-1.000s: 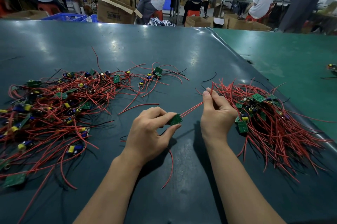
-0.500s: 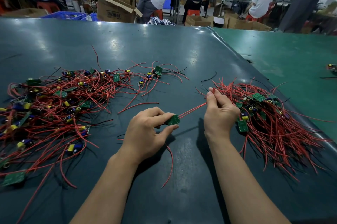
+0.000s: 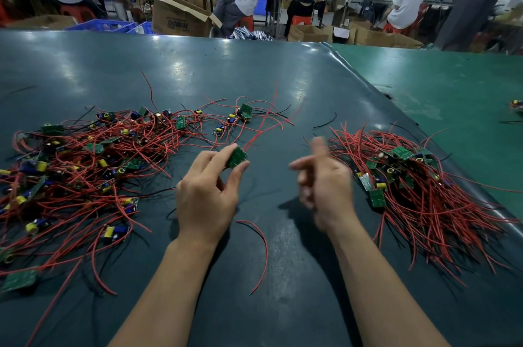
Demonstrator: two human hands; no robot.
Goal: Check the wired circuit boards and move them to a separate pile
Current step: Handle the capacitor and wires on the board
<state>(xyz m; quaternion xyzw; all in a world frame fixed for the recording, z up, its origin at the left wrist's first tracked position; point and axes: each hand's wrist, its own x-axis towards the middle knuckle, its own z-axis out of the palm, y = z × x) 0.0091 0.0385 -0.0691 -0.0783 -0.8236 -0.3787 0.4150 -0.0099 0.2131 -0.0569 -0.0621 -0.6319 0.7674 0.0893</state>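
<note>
My left hand (image 3: 208, 194) pinches a small green circuit board (image 3: 237, 157) between thumb and fingers, just above the table; its red wires (image 3: 261, 127) trail up and away to the right. My right hand (image 3: 325, 182) is blurred by motion, fingers loosely spread, and holds nothing. A wide, loose pile of wired boards (image 3: 85, 165) with red wires, blue and yellow parts lies to the left. A tighter pile of wired boards (image 3: 410, 182) lies just right of my right hand.
The dark green table (image 3: 198, 69) meets a lighter green table (image 3: 441, 83) on the right. A loose red wire (image 3: 261, 247) lies between my forearms and a black wire (image 3: 325, 121) farther back. Seated people, cardboard boxes and blue crates fill the background.
My right hand has let go of the red wires and pulled back, fingers spread. The wires have swung up and away. My left hand has turned the board slightly.
</note>
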